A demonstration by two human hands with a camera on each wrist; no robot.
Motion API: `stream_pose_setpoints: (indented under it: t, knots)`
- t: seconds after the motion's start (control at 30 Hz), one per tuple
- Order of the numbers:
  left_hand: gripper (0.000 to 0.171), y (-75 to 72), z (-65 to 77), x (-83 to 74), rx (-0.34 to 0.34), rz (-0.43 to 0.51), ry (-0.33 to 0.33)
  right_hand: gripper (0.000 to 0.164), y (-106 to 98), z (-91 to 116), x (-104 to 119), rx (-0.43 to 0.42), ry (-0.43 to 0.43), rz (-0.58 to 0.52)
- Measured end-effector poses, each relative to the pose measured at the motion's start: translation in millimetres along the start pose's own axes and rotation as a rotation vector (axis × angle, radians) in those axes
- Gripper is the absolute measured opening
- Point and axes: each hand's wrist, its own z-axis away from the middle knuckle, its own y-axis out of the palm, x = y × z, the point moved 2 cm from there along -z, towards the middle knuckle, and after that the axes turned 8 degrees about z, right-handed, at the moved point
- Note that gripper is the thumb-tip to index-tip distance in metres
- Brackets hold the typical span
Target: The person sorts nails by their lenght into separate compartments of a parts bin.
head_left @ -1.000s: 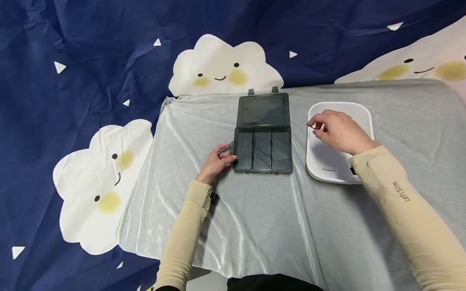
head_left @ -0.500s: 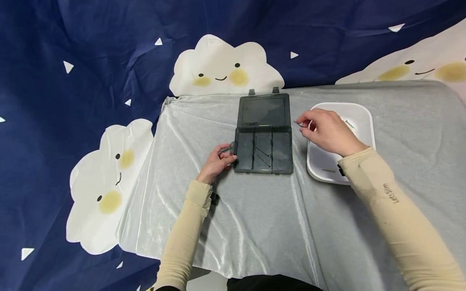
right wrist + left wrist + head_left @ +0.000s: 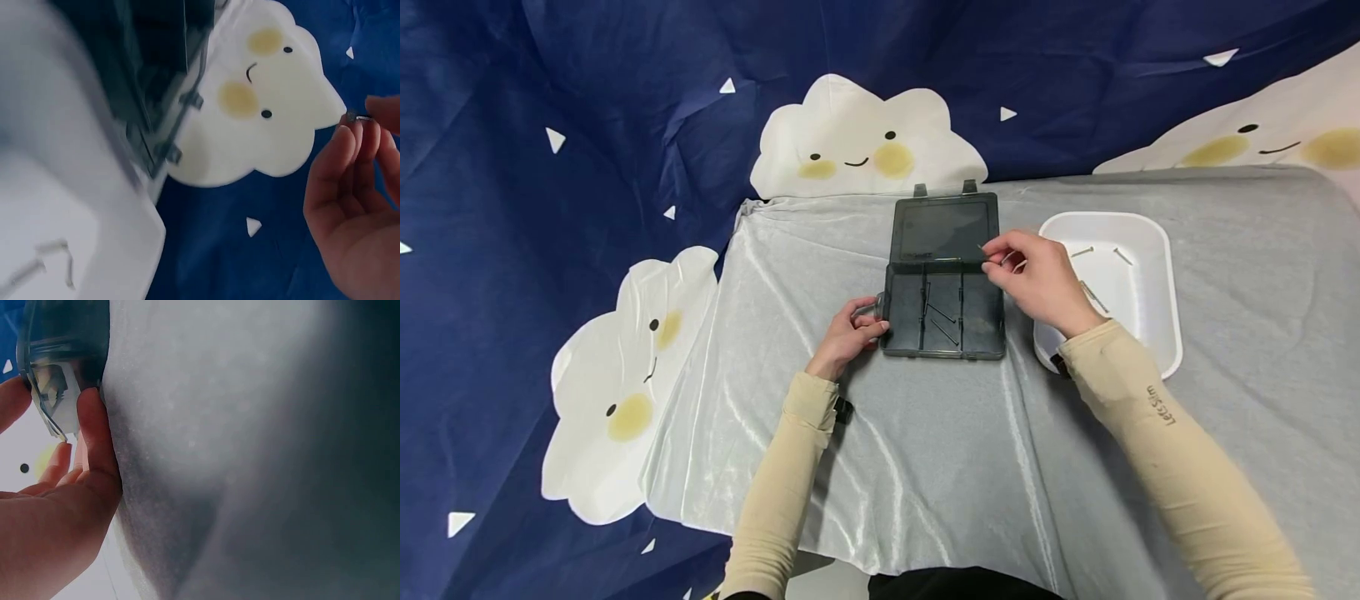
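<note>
My right thumb and fingers pinch a small screw (image 3: 359, 117), and that right hand (image 3: 1033, 271) is over the right side of the dark box (image 3: 983, 329), near where its open lid (image 3: 943, 227) joins. With my left hand (image 3: 844, 337) I grip the box's left edge. The box lies towards the back edge of the tabletop (image 3: 895, 467), other long screws (image 3: 943, 332) in its middle compartment. Just beyond its right edge is a white tray (image 3: 1176, 325), with more screws (image 3: 1122, 256) on its floor.
</note>
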Motion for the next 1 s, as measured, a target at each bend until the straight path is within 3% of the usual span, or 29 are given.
stream_pose_setpoints:
  t: [0.23, 0.5, 1.0]
  knots:
    - [0.058, -0.4, 0.6, 0.1, -0.001, 0.005, 0.001, 0.016, 23, 2, -2, 0.034, 0.142, -0.116]
    - [0.058, 0.9, 1.3, 2.3, -0.002, -0.002, -0.002, 0.025, 51, 10, -12, 0.129, 0.334, -0.35]
    - [0.057, -1.8, 0.2, 1.7, -0.005, -0.001, 0.005, 0.02, 72, 7, -20, 0.211, 0.436, -0.3]
